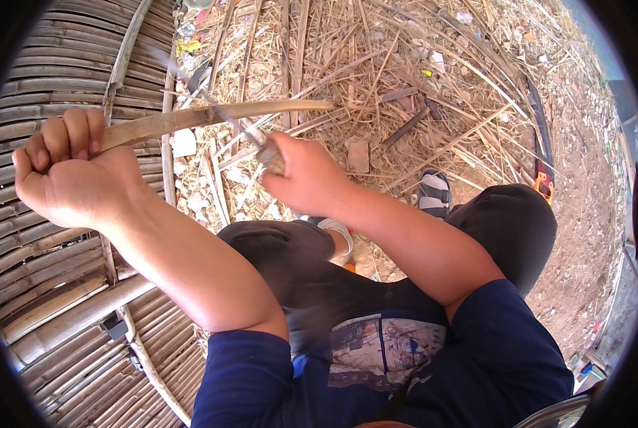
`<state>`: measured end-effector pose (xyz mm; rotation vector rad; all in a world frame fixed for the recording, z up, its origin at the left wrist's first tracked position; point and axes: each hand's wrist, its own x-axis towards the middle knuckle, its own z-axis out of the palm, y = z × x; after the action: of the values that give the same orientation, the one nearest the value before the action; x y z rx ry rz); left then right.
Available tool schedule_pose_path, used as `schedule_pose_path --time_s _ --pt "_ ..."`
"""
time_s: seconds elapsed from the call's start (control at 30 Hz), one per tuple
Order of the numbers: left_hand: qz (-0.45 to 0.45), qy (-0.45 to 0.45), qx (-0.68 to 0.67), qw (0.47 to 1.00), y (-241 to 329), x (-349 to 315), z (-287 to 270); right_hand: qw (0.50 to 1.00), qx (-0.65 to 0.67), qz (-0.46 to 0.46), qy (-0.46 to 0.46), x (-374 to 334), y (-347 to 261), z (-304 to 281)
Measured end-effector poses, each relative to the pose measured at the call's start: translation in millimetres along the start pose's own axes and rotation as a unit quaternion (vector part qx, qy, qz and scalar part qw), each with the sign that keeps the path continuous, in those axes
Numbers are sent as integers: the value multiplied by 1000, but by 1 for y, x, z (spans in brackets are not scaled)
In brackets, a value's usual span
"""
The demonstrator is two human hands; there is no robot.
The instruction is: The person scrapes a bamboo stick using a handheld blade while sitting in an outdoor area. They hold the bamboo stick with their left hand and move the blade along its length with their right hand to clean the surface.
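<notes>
My left hand [76,171] is at the far left, its fingers wrapped round one end of a bamboo strip [162,125]. The strip reaches to the right, slightly curved, and its far end hangs over the littered ground. Gripped in my right hand [308,175] is a knife [270,155] with a rough, pale handle. Its blade points up and to the left, smeared by motion, and crosses the strip near its middle in the picture. I cannot tell whether the blade touches the strip.
A slatted bamboo surface [55,93] lies along the left. Bamboo shavings [347,64] and long split pieces cover the ground ahead. A handsaw [545,187] with an orange and red handle lies at the right, beyond my bent knee [511,221]. Bare soil [575,250] stretches along the right.
</notes>
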<state>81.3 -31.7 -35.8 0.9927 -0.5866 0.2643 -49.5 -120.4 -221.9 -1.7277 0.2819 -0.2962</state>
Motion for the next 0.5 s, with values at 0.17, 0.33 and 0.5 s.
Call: schedule_pose_path --time_s 0.17,0.33,0.5 --pt "0 -31 -5 999 8 -4 3 999 -19 -32 23 1 13 12" --pt "5 49 30 998 1 -1 2 979 -74 158 101 -13 144 11" --pt "-2 -8 -8 1000 0 -2 2 954 -71 285 56 -12 139 -2"
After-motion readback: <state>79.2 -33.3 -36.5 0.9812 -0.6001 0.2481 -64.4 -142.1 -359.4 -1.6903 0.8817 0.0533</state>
